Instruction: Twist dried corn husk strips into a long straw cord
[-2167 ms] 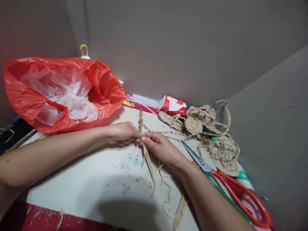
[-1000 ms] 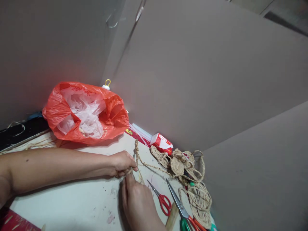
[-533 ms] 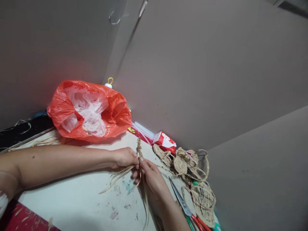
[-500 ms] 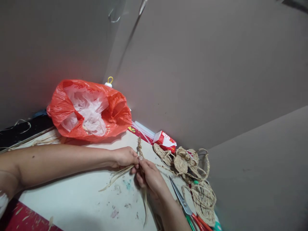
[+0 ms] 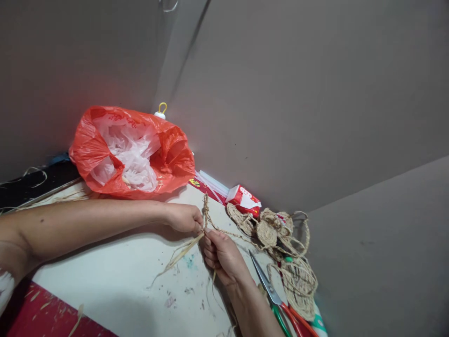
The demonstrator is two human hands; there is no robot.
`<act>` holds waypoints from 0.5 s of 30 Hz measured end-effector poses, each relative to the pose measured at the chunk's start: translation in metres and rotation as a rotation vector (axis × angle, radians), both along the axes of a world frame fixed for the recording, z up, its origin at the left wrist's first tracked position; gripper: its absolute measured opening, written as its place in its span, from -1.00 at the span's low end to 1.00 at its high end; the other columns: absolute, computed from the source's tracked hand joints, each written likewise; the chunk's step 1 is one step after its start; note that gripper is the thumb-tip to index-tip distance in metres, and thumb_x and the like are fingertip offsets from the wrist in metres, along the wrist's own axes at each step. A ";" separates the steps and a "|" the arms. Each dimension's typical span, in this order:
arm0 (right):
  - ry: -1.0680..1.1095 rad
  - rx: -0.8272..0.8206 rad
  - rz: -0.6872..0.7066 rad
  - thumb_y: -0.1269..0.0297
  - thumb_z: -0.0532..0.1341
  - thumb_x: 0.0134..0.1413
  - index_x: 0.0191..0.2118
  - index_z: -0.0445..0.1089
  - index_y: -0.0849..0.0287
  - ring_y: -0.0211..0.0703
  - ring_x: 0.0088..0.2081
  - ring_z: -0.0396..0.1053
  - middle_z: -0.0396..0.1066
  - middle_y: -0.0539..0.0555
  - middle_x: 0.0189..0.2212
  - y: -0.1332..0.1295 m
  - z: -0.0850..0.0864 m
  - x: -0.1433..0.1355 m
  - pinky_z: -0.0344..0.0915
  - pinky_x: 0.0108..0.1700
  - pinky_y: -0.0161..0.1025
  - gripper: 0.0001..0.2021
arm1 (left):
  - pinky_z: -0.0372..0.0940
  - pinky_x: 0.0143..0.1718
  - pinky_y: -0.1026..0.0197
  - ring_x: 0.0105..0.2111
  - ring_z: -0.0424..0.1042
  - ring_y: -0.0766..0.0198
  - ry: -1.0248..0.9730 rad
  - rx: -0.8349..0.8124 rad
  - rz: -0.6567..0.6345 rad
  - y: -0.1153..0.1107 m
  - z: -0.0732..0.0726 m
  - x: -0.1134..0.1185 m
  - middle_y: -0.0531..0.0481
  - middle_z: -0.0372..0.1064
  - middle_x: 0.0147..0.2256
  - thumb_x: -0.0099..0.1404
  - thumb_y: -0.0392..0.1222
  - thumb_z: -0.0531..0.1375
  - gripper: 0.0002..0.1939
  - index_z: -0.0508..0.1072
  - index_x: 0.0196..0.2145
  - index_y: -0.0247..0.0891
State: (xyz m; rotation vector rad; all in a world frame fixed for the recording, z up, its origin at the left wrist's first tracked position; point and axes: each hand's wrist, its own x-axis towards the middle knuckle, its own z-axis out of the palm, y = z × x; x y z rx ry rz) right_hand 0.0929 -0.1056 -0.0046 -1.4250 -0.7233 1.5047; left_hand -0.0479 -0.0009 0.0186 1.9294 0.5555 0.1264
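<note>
A braided straw cord (image 5: 206, 210) stands up from between my hands above the white table. My left hand (image 5: 187, 218) is closed, its fingertips at the left side of the cord's lower end. My right hand (image 5: 222, 252) pinches the cord's base between thumb and forefinger, its other fingers curled in. Loose pale straw strands (image 5: 178, 255) fan out from the pinch toward the lower left, and a few thin ones hang below my right hand. A thin twisted cord (image 5: 233, 233) runs right toward the woven straw pieces.
On the white table (image 5: 105, 285), a red plastic bag (image 5: 175, 164) holds white plastic. A red tissue pack (image 5: 243, 199), woven straw pieces (image 5: 266, 233) and scissors (image 5: 270, 288) with red and green handles lie right. A dark red sheet (image 5: 52, 313) with straw scraps is front left.
The view has tilted down a little. My hands have drawn slightly apart, showing more of the braided cord and the thin cord. My right fingers have curled in.
</note>
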 end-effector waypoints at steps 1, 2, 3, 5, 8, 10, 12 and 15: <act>-0.007 0.006 -0.026 0.02 0.33 -0.21 -0.64 0.09 0.16 -0.52 -0.77 -0.25 -0.11 -0.26 -0.81 -0.001 -0.002 -0.001 -0.29 -0.75 -0.48 -0.57 | 0.10 -0.46 0.34 -0.56 0.21 0.37 0.040 0.077 -0.030 -0.001 0.004 0.000 0.10 0.32 -0.59 0.04 -0.35 0.11 -0.87 0.48 -0.51 -0.32; -0.013 0.010 -0.051 0.03 0.33 -0.21 -0.64 0.12 0.17 -0.52 -0.78 -0.25 -0.12 -0.26 -0.82 -0.002 -0.003 -0.003 -0.29 -0.75 -0.48 -0.59 | 0.11 -0.45 0.32 -0.54 0.23 0.34 0.070 0.139 -0.046 -0.003 0.007 -0.001 0.07 0.35 -0.57 0.05 -0.34 0.10 -0.86 0.48 -0.50 -0.31; -0.017 0.016 -0.075 0.03 0.33 -0.22 -0.63 0.14 0.17 -0.52 -0.78 -0.25 -0.13 -0.27 -0.83 -0.002 -0.004 -0.004 -0.30 -0.76 -0.48 -0.60 | 0.12 -0.44 0.30 -0.52 0.25 0.31 0.090 0.195 -0.038 -0.006 0.011 0.000 0.02 0.38 -0.54 0.06 -0.33 0.10 -0.85 0.49 -0.48 -0.32; -0.016 0.027 -0.116 0.03 0.35 -0.24 -0.65 0.12 0.16 -0.52 -0.79 -0.25 -0.13 -0.27 -0.84 -0.003 -0.005 -0.007 -0.29 -0.76 -0.47 -0.58 | 0.15 -0.42 0.26 -0.47 0.33 0.23 0.148 0.345 -0.008 -0.018 0.017 0.000 -0.10 0.45 -0.46 0.11 -0.28 0.07 -0.80 0.50 -0.44 -0.33; 0.006 0.030 -0.156 0.02 0.36 -0.28 -0.68 0.03 0.13 -0.52 -0.79 -0.22 -0.11 -0.26 -0.84 -0.004 -0.006 -0.012 -0.27 -0.77 -0.47 -0.52 | 0.21 -0.42 0.21 -0.40 0.43 0.11 0.255 0.641 -0.007 -0.040 0.019 0.002 -0.22 0.49 -0.39 0.16 -0.26 0.04 -0.75 0.51 -0.39 -0.35; 0.028 0.022 -0.165 0.00 0.37 -0.29 -0.68 0.01 0.13 -0.52 -0.79 -0.22 -0.10 -0.25 -0.84 -0.005 -0.007 -0.014 -0.26 -0.76 -0.46 -0.49 | 0.23 -0.43 0.20 -0.40 0.46 0.09 0.280 0.778 -0.070 -0.052 0.013 0.003 -0.21 0.49 -0.42 0.15 -0.31 0.06 -0.78 0.51 -0.37 -0.36; 0.043 0.019 -0.168 0.00 0.37 -0.28 -0.67 0.06 0.15 -0.53 -0.78 -0.23 -0.10 -0.25 -0.84 -0.006 -0.007 -0.015 -0.26 -0.75 -0.47 -0.52 | 0.25 -0.42 0.20 -0.39 0.47 0.09 0.236 0.877 -0.127 -0.061 0.002 0.004 -0.20 0.48 -0.42 0.13 -0.36 0.08 -0.80 0.49 -0.35 -0.38; 0.056 0.018 -0.171 0.02 0.37 -0.27 -0.59 0.22 0.20 -0.52 -0.77 -0.21 -0.05 -0.25 -0.84 -0.007 -0.006 -0.015 -0.26 -0.75 -0.48 -0.60 | 0.25 -0.43 0.19 -0.38 0.46 0.11 0.096 1.004 -0.097 -0.074 -0.012 0.001 -0.20 0.48 -0.39 0.11 -0.42 0.10 -0.80 0.48 -0.33 -0.38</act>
